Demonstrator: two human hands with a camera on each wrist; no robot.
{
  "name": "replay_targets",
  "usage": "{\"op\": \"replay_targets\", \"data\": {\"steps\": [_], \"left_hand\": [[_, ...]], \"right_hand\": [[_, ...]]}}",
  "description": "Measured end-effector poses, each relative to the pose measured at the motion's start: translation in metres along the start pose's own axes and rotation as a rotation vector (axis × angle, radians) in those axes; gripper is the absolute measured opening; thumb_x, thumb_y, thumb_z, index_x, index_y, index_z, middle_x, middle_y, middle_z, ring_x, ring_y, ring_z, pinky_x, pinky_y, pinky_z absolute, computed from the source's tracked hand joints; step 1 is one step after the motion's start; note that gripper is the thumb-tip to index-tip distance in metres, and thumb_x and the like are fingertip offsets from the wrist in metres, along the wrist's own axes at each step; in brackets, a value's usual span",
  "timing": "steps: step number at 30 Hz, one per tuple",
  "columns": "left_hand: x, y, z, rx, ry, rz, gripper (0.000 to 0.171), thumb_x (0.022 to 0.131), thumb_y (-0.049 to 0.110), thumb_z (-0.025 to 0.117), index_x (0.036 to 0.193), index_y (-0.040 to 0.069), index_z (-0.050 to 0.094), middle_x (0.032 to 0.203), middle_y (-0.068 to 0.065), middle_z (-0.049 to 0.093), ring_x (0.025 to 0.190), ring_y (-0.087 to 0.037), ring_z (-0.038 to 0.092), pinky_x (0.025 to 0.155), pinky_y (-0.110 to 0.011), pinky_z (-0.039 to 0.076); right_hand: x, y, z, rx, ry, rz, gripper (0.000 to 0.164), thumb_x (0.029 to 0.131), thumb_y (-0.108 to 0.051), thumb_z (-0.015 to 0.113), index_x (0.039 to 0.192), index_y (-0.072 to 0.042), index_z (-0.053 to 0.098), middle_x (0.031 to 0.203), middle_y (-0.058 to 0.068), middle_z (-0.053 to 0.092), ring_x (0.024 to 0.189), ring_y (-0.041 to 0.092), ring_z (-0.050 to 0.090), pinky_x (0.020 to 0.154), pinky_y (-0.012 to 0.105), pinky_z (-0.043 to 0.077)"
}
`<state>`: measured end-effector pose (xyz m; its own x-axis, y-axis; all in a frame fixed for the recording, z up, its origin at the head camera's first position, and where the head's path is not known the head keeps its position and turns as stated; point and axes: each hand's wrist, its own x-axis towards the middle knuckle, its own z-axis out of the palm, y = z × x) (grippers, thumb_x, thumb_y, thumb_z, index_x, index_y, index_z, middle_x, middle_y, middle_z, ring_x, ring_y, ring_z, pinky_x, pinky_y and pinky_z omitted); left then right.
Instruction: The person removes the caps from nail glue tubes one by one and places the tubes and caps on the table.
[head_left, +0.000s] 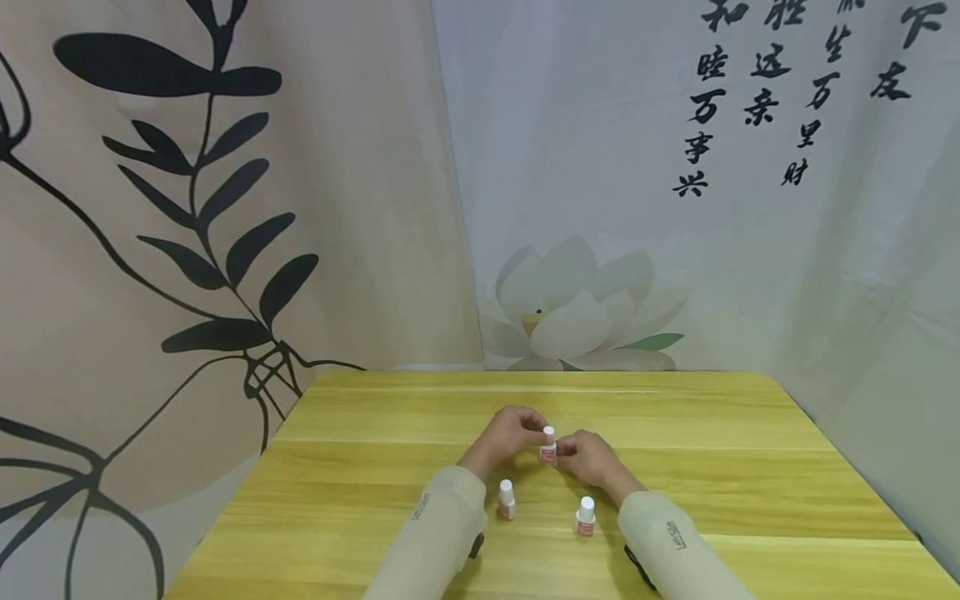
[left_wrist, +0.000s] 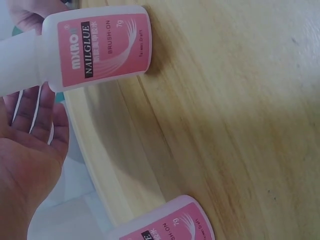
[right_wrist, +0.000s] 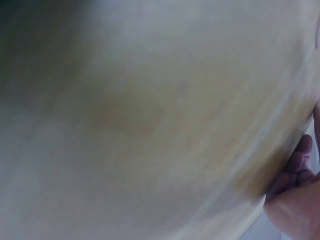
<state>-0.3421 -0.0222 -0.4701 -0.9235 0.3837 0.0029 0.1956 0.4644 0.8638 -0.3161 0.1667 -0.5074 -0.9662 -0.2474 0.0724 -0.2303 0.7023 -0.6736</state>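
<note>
Left hand (head_left: 513, 434) pinches a bottle (head_left: 548, 452); right hand (head_left: 592, 460) has bent fingers at its right side, grip unclear. Nearer, 2 other bottles (head_left: 507, 502) (head_left: 585, 518) stand; 1 label (left_wrist: 106, 49) reads "NAILGLUE BRUSH-ON 7g".

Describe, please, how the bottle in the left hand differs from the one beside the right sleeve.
The gripped bottle is in the left hand, while the untouched bottle stands free on the table beside the right sleeve. The gripped bottle is farther from the person; the untouched bottle is nearer. Both are upright, with white caps and pink labels.
</note>
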Motion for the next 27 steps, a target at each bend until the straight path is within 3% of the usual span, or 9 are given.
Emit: {"op": "replay_targets", "data": {"steps": [7,19,27], "left_hand": [[0.0006,-0.0003,-0.0007,0.005,-0.029,0.016,0.015,0.088,0.022,0.077,0.101,0.015,0.073,0.093,0.006,0.067,0.09,-0.013,0.058,0.088,-0.038,0.048],[-0.001,-0.0014,0.0009,-0.016,-0.004,0.002,0.01,0.087,0.02,0.078,0.093,0.015,0.071,0.091,0.007,0.067,0.092,-0.013,0.059,0.092,-0.04,0.047],[-0.0018,-0.0005,-0.0003,-0.012,-0.018,0.006,0.014,0.088,0.02,0.077,0.099,0.014,0.071,0.091,0.005,0.066,0.089,-0.014,0.057,0.089,-0.038,0.047]], "right_hand": [[0.0009,0.001,0.0009,-0.004,0.005,0.005,0.006,0.088,-0.018,0.076,0.093,-0.019,0.079,0.083,-0.007,0.066,0.084,0.013,0.054,0.084,0.043,0.047],[0.0007,-0.0005,0.0015,0.011,0.01,0.02,0.009,0.088,-0.021,0.077,0.095,-0.018,0.079,0.086,-0.006,0.066,0.087,0.015,0.056,0.086,0.046,0.047],[-0.0006,-0.0016,0.0015,0.013,0.018,0.019,0.008,0.087,-0.018,0.077,0.095,-0.018,0.079,0.086,-0.006,0.065,0.086,0.015,0.056,0.086,0.045,0.047]]}}
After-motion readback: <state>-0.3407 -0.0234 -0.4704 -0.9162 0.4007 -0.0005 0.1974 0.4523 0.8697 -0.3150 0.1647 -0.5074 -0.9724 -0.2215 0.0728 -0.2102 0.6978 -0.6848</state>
